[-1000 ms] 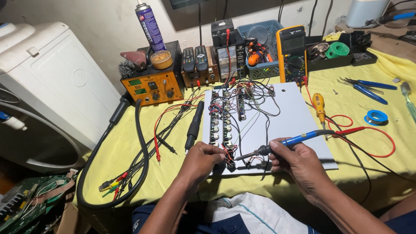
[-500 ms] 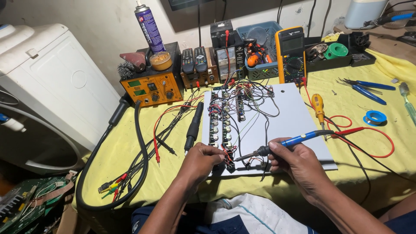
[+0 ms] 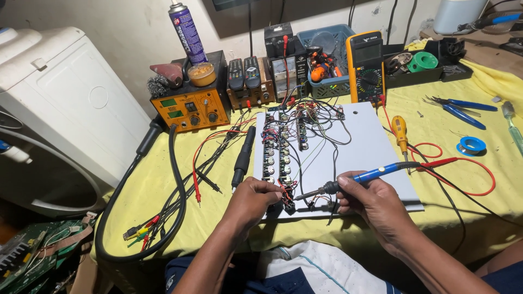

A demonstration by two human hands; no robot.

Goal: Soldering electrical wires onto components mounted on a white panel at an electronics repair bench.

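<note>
At the desk's near edge, the right hand [image 3: 376, 204] grips a blue soldering iron [image 3: 362, 178], fingers clamped; the left hand [image 3: 251, 202] pinches wired components [image 3: 287, 198] on the white board [image 3: 359, 158]. Soldering looks underway; the tip needs steady placement.

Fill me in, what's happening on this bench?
A person is soldering. The right hand holds a blue soldering iron with its tip aimed at the near end of a wired component strip. The left hand pinches that end on a white board. Behind on the yellow cloth sit an orange station and a yellow multimeter; blue pliers lie to the right.
</note>
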